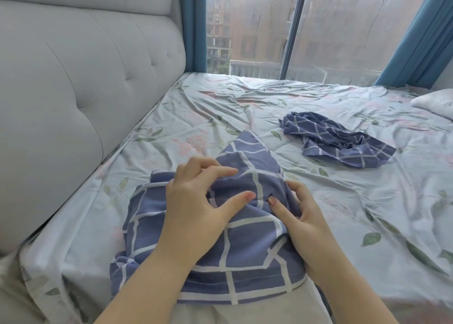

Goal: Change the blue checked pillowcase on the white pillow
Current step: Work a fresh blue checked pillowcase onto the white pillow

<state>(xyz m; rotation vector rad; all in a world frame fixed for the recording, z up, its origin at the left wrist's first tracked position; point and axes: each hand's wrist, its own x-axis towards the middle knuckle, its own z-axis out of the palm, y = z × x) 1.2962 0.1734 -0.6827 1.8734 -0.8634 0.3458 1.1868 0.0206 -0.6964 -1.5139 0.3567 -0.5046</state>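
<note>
As a crumpled pillowcase [338, 140] lies aside, we list left hand [196, 201] and right hand [301, 216] pinching the near pillowcase [245, 250], seemingly gathering its opening; white pillow [436, 100] well apart.

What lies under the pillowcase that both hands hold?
Round the near pillowcase the flowered sheet shows, and white cloth at its near edge; beneath its middle is covered.

The white pillow [435, 101] at the right edge is cut off, with only one corner showing. Pale cloth [245, 310] beneath the blue checked pillowcase [245, 245] runs off the bottom edge, and whether it is a pillow cannot be told. Folds of that pillowcase partly hide the curled fingers of the right hand [305, 219]. Buildings [220, 29] beyond the rain-streaked window [348, 29] are blurred.
</note>
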